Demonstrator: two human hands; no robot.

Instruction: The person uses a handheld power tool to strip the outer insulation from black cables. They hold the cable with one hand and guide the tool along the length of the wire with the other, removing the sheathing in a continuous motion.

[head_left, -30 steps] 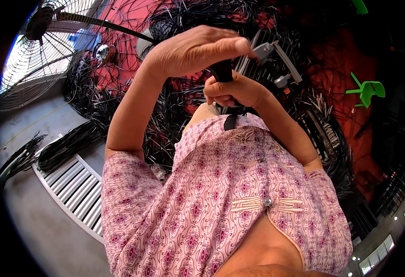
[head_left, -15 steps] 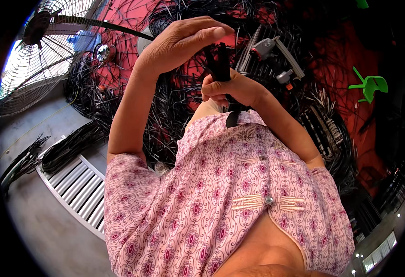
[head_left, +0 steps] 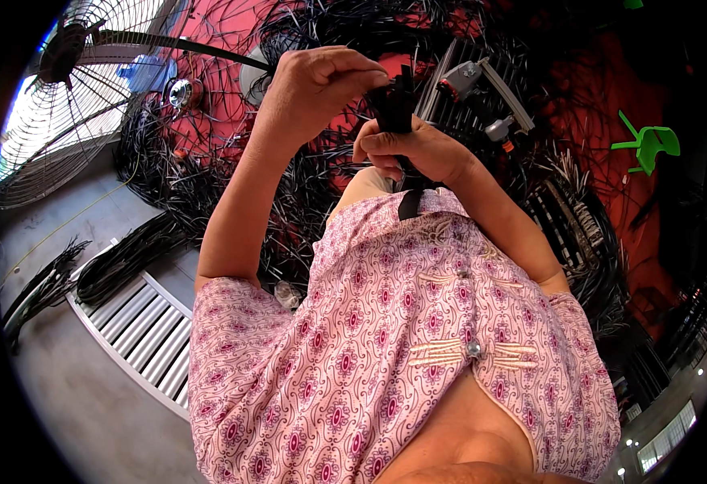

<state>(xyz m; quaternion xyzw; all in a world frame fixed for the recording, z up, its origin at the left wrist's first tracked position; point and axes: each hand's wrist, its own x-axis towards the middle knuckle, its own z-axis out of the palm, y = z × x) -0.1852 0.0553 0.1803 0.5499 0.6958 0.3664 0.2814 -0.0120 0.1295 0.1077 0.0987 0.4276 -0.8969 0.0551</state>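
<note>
My right hand (head_left: 422,151) is wrapped round a bundle of short black strips (head_left: 394,111), which stands up out of the fist in front of my body. Just to its left, my left hand (head_left: 317,89) is closed, thumb against curled fingers. Its fingertips are at the upper end of the bundle, and what they pinch, if anything, is too dark to make out. Loose black strips (head_left: 305,173) lie tangled in heaps below and around both hands.
A large caged fan (head_left: 63,60) stands at far left. Below it are a white slatted rack (head_left: 139,339) and a bunch of black strips (head_left: 127,254). A grey power tool (head_left: 462,78) lies beyond my right hand. A green chair (head_left: 656,148) is at right on the red floor (head_left: 644,234).
My left hand was stretched out above the bundle. Its fingers have since curled into a pinch and come down beside the bundle's top. My right hand keeps its grip, almost unmoved.
</note>
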